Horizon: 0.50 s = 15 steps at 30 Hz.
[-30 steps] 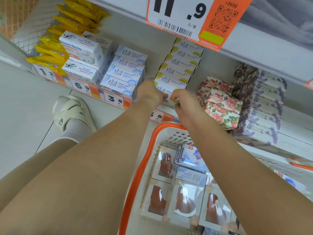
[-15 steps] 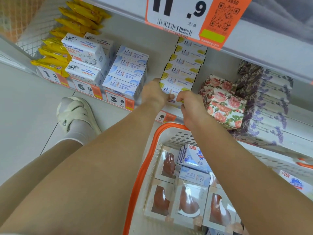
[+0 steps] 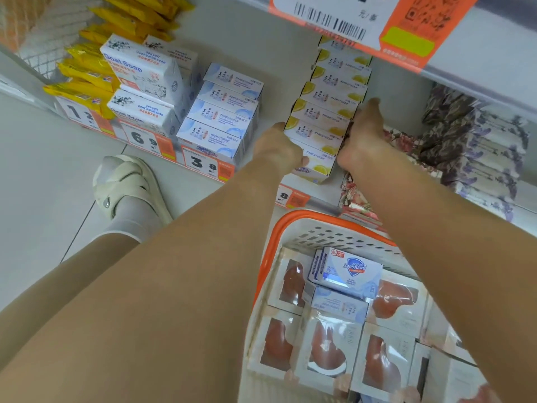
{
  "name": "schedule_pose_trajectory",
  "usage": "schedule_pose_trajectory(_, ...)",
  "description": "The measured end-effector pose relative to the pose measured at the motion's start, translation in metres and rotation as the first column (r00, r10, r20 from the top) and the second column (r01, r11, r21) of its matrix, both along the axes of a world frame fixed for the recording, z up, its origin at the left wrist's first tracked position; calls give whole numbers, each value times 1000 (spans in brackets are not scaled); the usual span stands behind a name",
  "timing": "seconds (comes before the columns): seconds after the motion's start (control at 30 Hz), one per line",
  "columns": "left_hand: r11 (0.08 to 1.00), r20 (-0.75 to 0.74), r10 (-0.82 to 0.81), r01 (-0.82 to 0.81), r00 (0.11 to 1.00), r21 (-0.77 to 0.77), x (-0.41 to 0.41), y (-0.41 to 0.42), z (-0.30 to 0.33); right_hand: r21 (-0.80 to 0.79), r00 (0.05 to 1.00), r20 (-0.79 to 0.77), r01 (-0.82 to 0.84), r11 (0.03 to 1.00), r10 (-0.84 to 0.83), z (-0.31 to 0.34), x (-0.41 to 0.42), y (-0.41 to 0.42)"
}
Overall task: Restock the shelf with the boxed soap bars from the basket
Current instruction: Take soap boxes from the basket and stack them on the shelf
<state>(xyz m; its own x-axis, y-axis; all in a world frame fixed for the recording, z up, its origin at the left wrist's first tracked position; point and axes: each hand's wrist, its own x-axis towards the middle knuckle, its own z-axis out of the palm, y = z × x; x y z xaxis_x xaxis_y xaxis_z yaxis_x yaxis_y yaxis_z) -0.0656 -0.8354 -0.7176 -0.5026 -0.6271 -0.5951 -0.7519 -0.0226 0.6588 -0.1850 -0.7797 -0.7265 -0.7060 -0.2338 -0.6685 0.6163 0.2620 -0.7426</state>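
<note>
Fingers (image 3: 367,112) of both my hands are straight, pressing the lemon row's (image 3: 325,117) sides, squaring it; next I'm probably reaching back to the basket (image 3: 334,232).

The hands (image 3: 316,144) have spread to flank the lemon soap row (image 3: 325,117).

Bright, even shop light with soft, faint shadows; wide-angle bending at the frame edges; slight motion blur, strongest at upper right.

Left hand (image 3: 277,146) fingers hidden behind lemon soap boxes (image 3: 319,132).
</note>
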Motion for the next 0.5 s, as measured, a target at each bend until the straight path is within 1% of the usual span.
schedule_pose_trajectory(0.03,1000,-6,3,-3,1000,0,1,0,-1,7,1000,1,-13,1000,13,4,3,1)
schedule_pose_trajectory(0.1,1000,-27,2,-2,1000,-2,2,1,-2,-14,998,51,28,999,-28,17,8,-1)
schedule_pose_trajectory(0.2,1000,-44,8,-9,999,-15,3,1,-6,-136,989,119,108,985,-92,28,0,0)
schedule_pose_trajectory(0.33,1000,-76,12,-13,997,-3,4,1,-10,-224,987,134,118,967,-90,23,-1,4)
schedule_pose_trajectory(0.5,999,-122,41,-38,992,24,8,1,-12,-241,989,135,88,966,-56,17,-1,1)
